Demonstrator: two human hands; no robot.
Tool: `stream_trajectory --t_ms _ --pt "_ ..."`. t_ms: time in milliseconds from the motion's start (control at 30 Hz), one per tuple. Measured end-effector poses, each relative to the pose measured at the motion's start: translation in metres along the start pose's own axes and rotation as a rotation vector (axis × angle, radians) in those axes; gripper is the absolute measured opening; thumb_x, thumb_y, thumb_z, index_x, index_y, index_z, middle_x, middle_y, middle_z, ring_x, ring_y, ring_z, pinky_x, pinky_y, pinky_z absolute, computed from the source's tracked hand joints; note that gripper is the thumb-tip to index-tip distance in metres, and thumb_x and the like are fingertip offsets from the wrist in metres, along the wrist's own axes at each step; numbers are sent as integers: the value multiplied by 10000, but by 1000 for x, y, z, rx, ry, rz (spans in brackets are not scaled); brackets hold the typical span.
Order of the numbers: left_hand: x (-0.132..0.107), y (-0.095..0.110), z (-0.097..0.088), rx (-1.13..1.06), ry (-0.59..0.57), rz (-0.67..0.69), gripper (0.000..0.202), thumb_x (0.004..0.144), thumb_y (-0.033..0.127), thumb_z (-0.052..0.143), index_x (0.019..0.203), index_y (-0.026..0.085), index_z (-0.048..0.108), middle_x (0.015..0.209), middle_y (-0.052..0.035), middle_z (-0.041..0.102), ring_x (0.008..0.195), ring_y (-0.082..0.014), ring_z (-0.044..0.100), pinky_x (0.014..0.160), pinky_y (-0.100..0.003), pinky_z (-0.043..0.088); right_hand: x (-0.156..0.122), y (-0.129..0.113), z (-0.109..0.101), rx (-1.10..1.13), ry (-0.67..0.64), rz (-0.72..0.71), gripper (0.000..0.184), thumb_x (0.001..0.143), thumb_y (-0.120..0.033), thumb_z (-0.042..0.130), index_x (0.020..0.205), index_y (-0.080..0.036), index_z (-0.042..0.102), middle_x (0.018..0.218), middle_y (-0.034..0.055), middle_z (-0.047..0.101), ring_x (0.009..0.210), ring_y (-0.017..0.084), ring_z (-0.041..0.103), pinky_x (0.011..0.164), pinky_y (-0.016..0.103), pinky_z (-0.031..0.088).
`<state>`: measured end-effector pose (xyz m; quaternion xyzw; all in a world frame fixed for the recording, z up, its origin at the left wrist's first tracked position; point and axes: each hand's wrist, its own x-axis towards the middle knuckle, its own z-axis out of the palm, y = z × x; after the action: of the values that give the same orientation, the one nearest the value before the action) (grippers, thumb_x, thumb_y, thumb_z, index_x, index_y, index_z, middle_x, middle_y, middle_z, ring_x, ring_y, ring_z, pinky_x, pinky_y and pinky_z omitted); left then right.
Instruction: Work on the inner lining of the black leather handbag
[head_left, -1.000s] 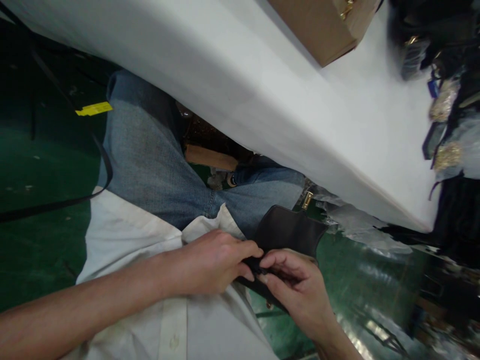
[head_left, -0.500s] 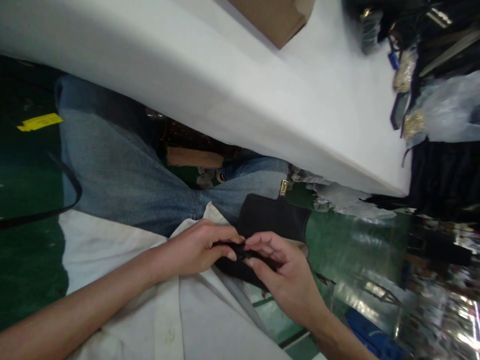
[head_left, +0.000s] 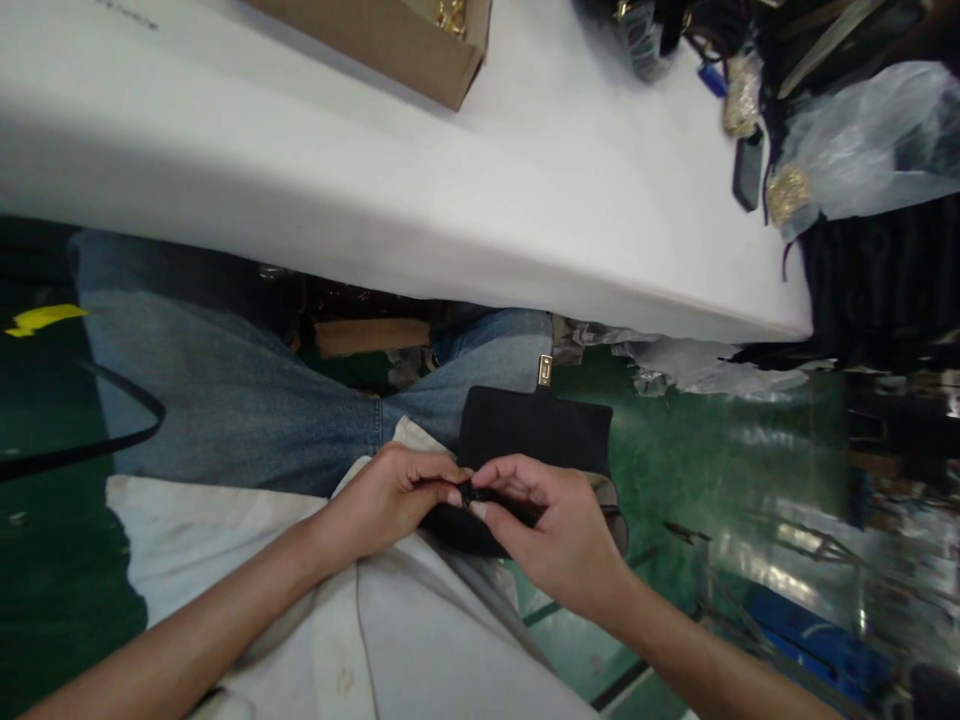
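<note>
On my lap lies a small black bag (head_left: 536,430) with its flap spread out and a gold-coloured clasp (head_left: 544,370) at the flap's tip. My left hand (head_left: 409,492) is closed in a pinch on a small black piece (head_left: 469,492) at the bag's near side. From the other side, the thumb and fingertips of my right hand (head_left: 544,520) pinch the same piece, almost touching the left fingertips. My fingers cover most of it, so I cannot tell whether it is a strap end or part of the bag's edge.
Ahead of my knees stands a white table (head_left: 375,190) with an open cardboard box (head_left: 390,50) on it. A dark phone-like slab (head_left: 747,172), clear plastic bags (head_left: 862,140) and black goods lie at its right. A black strap (head_left: 90,450) and yellow tag (head_left: 45,318) are at left.
The view has shifted, so the table and box appear further left and more of the box's inside shows. Both hands keep their pinch on the black piece, with little change in pose.
</note>
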<state>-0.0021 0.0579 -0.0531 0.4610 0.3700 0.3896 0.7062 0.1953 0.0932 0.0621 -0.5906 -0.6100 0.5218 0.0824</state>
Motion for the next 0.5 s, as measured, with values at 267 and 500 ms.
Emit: stream_trajectory --t_ms 267,500 --pt "-3 23 16 149 24 -75 342 1022 114 606 1272 225 811 1203 -28 833 1039 -200 780 959 -304 591 12 1 2 -76 42 -43 189 827 -160 720 1003 -202 775 929 26 840 847 198 828 822 312 680" --pt "-19 32 24 566 272 185 611 1021 55 563 1599 254 555 1601 -140 573 1448 -272 609 1204 -495 573 17 -6 -5 137 -68 40 196 841 -175 740 1037 -183 751 996 47 835 937 197 816 902 335 661"
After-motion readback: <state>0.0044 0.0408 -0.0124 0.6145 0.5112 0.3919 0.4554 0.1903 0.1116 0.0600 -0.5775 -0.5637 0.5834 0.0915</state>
